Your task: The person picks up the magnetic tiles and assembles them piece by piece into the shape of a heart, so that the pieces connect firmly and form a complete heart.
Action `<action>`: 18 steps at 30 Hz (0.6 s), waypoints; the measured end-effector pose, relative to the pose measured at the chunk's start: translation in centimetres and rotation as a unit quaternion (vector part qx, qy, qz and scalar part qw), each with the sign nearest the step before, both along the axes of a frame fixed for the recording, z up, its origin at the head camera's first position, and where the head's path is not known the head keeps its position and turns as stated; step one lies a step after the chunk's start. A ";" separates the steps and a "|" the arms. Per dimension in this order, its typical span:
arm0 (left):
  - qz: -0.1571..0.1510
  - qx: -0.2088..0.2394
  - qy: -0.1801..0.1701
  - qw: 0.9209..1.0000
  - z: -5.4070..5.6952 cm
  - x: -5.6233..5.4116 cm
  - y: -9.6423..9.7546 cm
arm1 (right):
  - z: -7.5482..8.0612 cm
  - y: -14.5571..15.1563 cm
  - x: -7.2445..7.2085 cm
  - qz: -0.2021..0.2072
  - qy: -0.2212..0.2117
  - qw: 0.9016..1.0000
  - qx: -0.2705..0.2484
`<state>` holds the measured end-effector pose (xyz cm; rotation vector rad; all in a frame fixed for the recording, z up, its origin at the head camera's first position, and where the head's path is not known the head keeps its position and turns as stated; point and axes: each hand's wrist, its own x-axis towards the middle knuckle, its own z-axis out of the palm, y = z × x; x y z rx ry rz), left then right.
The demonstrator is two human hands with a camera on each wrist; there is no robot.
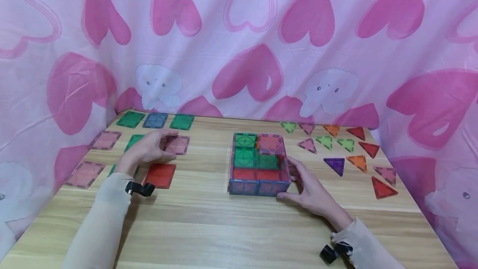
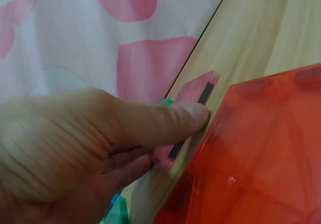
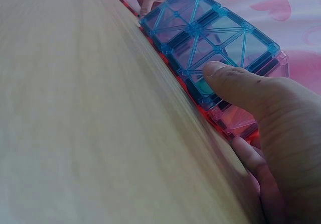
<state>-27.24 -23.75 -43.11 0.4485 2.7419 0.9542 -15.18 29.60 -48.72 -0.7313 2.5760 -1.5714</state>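
The pink square tile [image 1: 177,145] lies toward the back left corner of the table [image 1: 209,227], and the left hand [image 1: 145,149] has it by the edges. It could slip or swing as it is raised, since only the fingertips and thumb seem to bear on it. The red square tile [image 1: 160,176] lies just in front, nearer the person, so a low lift might catch it; if the dark strips in the tiles' edges are magnets, as I judge, the two could also snap together.

The tile box [image 1: 259,187] stands mid-table, right of these tiles. Its see-through walls look joined only along their seams, so too hard a push from the right hand [image 1: 313,191] might buckle a front corner or slide the whole box. The pink square panel [image 1: 271,144] over its back right quarter could then be jolted loose.

The left hand is narrow, thumb and fingers pinching the pink tile. The right hand is spread moderately wide around the box's front right corner: thumb on the blue front wall [image 3: 200,48], fingers along the right side. How firmly it presses, I cannot tell.
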 end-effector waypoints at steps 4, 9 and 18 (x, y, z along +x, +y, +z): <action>0.010 0.005 -0.004 1.000 -0.3 0.0 -0.2 | 0.0 0.0 0.0 0.003 0.001 1.000 -0.001; 0.029 0.054 -0.003 0.998 0.1 0.4 0.3 | -0.1 -0.1 -0.1 0.006 0.001 1.000 0.002; -0.023 0.110 0.112 0.987 4.2 1.8 6.8 | -0.1 0.0 0.1 -0.004 -0.003 1.000 0.002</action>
